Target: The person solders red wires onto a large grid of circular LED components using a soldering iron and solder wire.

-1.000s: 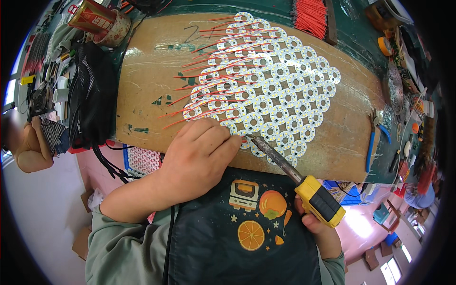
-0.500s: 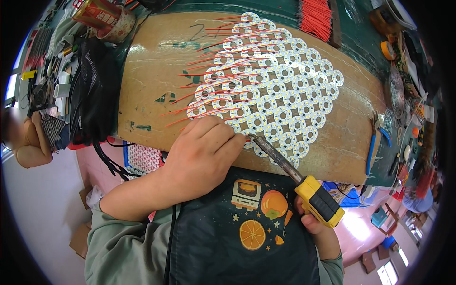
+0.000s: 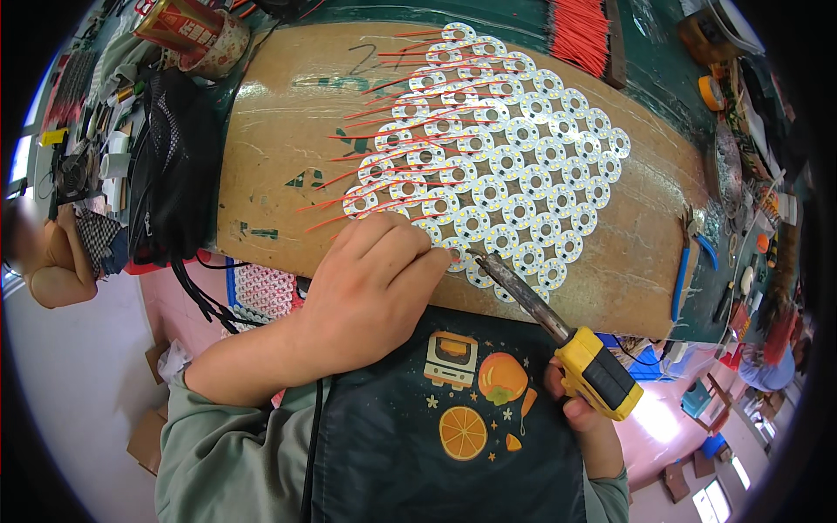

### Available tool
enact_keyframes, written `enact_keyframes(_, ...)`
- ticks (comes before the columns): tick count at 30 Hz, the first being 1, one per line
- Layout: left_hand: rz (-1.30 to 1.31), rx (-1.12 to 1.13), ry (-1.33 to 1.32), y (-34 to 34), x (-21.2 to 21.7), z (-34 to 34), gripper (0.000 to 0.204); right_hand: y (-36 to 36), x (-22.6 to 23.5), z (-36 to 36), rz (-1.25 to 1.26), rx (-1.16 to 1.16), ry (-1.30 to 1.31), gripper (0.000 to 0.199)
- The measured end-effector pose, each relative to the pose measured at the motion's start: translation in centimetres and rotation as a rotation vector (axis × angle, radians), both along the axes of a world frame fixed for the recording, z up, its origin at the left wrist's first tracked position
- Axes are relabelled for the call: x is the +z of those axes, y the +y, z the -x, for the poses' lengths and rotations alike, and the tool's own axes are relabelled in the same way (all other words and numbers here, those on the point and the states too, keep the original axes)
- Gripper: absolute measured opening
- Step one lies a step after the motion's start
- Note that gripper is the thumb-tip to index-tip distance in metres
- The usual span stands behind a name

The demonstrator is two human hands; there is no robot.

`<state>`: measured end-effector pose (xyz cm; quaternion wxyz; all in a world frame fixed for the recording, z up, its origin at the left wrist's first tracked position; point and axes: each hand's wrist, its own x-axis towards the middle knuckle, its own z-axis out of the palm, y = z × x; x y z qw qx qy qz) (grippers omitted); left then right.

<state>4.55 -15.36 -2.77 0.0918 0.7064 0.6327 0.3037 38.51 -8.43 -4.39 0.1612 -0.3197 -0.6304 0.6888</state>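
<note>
Rows of round white LED boards (image 3: 521, 133) with centre holes lie joined in a sheet. Thin red wires (image 3: 384, 112) stretch leftward from the boards on the left side. My left hand (image 3: 370, 275) is closed in a pinch at the near-left edge of the sheet. A red wire end (image 3: 454, 254) shows at its fingertips, over a board; the rest of that wire is hidden by the hand. Gripped in my right hand (image 3: 577, 405) is a yellow and black soldering iron (image 3: 597, 370). Its dark tip is just right of the left fingertips, apart from the wire end.
A brown board (image 3: 288, 113) lies under the sheet on the green table. A bundle of red wires (image 3: 579, 35) lies at the back, blue-handled pliers (image 3: 682, 275) at the right. A black bag (image 3: 170, 166) and a can (image 3: 179, 33) stand left. Another person (image 3: 61, 257) sits far left.
The soldering iron has shifted a little to the right, its tip moving off the red wire end. My left hand has stayed almost still, pinching the wire.
</note>
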Motion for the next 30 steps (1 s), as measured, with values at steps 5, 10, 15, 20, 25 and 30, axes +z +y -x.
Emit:
enact_keyframes(5,0.024,-0.037,0.007,-0.56,0.23,0.01,0.032,0.19,0.05,-0.78,0.035,0.033,-0.026,0.043)
enact_keyframes(10,0.022,-0.051,0.006,-0.78,-0.25,-0.04,0.028,0.21,-0.42,-0.77,-0.030,0.105,-0.060,0.046)
enact_keyframes(15,0.007,-0.039,0.008,-0.64,-0.28,-0.17,0.028,0.17,-0.31,-0.30,-0.079,0.113,-0.077,0.048)
enact_keyframes(20,0.011,-0.032,0.018,-0.69,-0.32,-0.30,0.028,0.19,-0.50,-0.40,-0.092,0.122,-0.083,0.047)
enact_keyframes(25,0.020,-0.044,0.021,-0.65,-0.28,-0.22,0.027,-0.04,-0.69,-0.77,-0.083,0.094,-0.076,0.046)
enact_keyframes(30,0.020,-0.037,0.024,-0.65,-0.38,-0.34,0.025,0.10,-0.44,-0.44,-0.059,0.082,-0.092,0.047)
